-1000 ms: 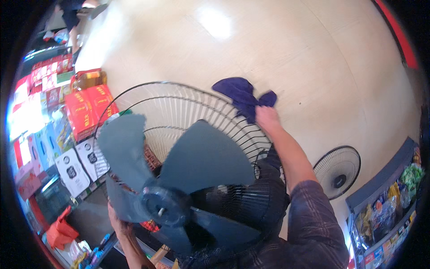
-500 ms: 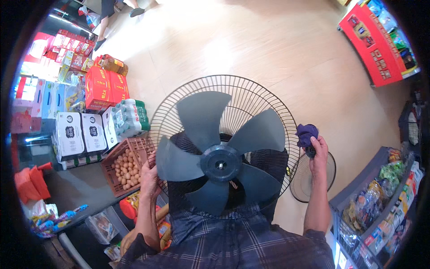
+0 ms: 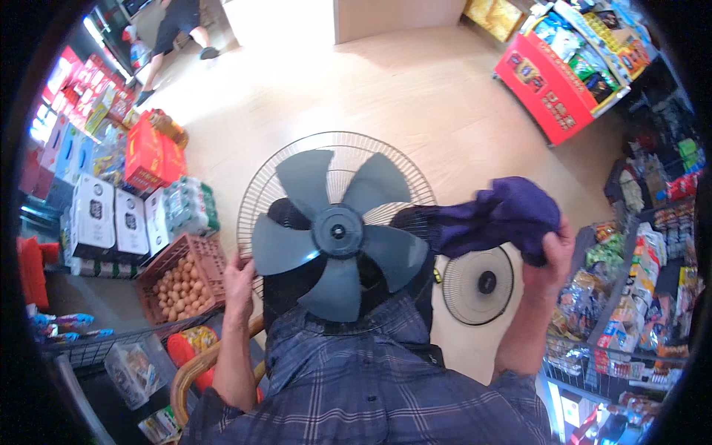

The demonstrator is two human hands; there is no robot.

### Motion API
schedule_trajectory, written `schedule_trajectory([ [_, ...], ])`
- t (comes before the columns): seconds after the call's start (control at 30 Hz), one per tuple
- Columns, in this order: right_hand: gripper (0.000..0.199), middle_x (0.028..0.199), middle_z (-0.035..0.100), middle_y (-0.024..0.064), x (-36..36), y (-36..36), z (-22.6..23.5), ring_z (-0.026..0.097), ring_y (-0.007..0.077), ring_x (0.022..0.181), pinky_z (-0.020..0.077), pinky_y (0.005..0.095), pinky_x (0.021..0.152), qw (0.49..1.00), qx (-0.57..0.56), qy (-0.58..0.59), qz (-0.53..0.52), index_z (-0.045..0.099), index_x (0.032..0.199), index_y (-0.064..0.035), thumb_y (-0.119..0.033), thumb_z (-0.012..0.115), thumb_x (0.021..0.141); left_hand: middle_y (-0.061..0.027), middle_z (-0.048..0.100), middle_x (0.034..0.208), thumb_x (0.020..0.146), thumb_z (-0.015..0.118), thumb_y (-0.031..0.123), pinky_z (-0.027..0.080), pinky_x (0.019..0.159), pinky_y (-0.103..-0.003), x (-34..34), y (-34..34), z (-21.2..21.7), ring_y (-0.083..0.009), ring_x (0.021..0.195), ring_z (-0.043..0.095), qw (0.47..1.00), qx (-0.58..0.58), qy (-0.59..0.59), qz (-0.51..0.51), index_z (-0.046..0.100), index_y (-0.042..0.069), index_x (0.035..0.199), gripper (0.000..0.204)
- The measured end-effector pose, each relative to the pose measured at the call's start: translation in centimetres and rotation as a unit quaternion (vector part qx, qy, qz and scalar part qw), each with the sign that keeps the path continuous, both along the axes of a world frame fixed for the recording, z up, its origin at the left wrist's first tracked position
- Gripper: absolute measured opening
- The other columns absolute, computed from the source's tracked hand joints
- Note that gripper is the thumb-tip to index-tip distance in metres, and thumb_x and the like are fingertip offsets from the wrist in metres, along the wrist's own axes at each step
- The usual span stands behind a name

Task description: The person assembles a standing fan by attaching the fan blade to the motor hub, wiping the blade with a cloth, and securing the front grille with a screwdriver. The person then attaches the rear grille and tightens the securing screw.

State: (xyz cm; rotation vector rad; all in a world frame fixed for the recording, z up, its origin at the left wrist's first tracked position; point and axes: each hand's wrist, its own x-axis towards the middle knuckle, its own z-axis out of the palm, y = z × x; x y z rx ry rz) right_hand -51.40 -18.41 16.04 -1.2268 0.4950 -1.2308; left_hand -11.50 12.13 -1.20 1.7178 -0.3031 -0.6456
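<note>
On my lap sits a grey five-bladed fan blade (image 3: 340, 230), in front of a round wire fan guard (image 3: 259, 174). My left hand (image 3: 239, 285) is closed on the guard's left rim. Off to the right, my right hand (image 3: 552, 259) grips a dark purple cloth (image 3: 512, 211). The cloth stretches left from that hand, its far end hanging over the guard's right side near the blades. Below the cloth, a second round wire guard (image 3: 478, 289) with a dark centre lies on the floor.
Beside my left arm stands a brown crate (image 3: 208, 259) of eggs, with drink packs (image 3: 189, 208) and red boxes (image 3: 152, 152) beyond. A red display bin (image 3: 545, 89) stands far right. Racks of packaged goods (image 3: 586, 297) flank my right arm. Someone's legs (image 3: 178, 33) show far left.
My right hand has moved slightly right, and the bunched cloth now spreads left to the guard. The view has tilted up. My left hand keeps its hold on the rim.
</note>
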Motion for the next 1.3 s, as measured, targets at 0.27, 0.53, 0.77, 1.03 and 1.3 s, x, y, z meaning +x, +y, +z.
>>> schedule_trajectory([
  [0.27, 0.026, 0.096, 0.068, 0.0084, 6.9, 4.8, 4.4, 0.063, 0.0171, 0.091, 0.0489, 0.0327, 0.086, 0.966, 0.019, 0.049, 0.255, 0.062, 0.089, -0.0018, -0.008, 0.080, 0.070, -0.0177, 0.023, 0.157, 0.084, 0.072, 0.049, 0.020, 0.118, -0.044, -9.7, -9.7, 12.6, -0.0278, 0.145, 0.025, 0.886, -0.325, -0.181, -0.277, 0.009, 0.004, 0.154, 0.104],
  [0.53, 0.045, 0.106, 0.057, 0.0091, 8.5, 5.3, 3.8, 0.060, 0.0144, 0.079, 0.0502, 0.0265, 0.075, 0.974, 0.050, 0.102, 0.197, 0.044, 0.123, 0.0004, -0.037, 0.052, 0.100, -0.0064, 0.053, 0.136, 0.099, 0.036, 0.057, 0.043, 0.102, -0.039, -17.5, -15.6, 14.8, -0.0197, 0.121, 0.054, 0.756, -0.317, 0.492, -0.293, 0.042, 0.011, 0.142, 0.063],
  [0.77, 0.043, 0.108, 0.060, 0.0172, 11.6, 8.1, -1.1, 0.062, 0.0221, 0.096, 0.0513, 0.0342, 0.084, 0.995, 0.060, -0.002, 0.080, 0.046, 0.119, 0.0031, -0.036, 0.036, 0.104, -0.0057, 0.058, 0.126, 0.104, 0.044, 0.031, 0.040, 0.101, -0.033, -19.4, -14.1, 11.0, -0.0177, 0.116, 0.054, 0.861, -0.198, 0.393, -0.256, 0.051, 0.003, 0.133, 0.041],
  [1.03, 0.040, 0.115, 0.060, 0.0128, 12.8, 8.8, -4.6, 0.059, 0.0245, 0.107, 0.0486, 0.0372, 0.092, 0.924, 0.325, -0.131, 0.150, 0.051, 0.124, 0.0000, -0.028, 0.033, 0.102, -0.0190, 0.069, 0.082, 0.093, 0.059, 0.045, 0.051, 0.078, -0.037, -14.7, -12.1, 11.4, -0.0327, 0.082, 0.066, 0.898, 0.138, -0.047, -0.415, 0.062, -0.011, 0.090, 0.056],
  [1.3, 0.051, 0.128, 0.050, 0.0099, 13.7, 10.8, -6.9, 0.050, 0.0181, 0.115, 0.0415, 0.0335, 0.101, 0.983, 0.121, -0.003, 0.140, 0.049, 0.126, -0.0010, -0.021, 0.075, 0.087, -0.0201, 0.047, 0.135, 0.076, 0.077, 0.008, 0.045, 0.101, -0.041, -14.1, -11.1, 13.4, -0.0366, 0.123, 0.050, 0.891, -0.202, -0.235, -0.331, 0.047, 0.001, 0.135, 0.067],
])
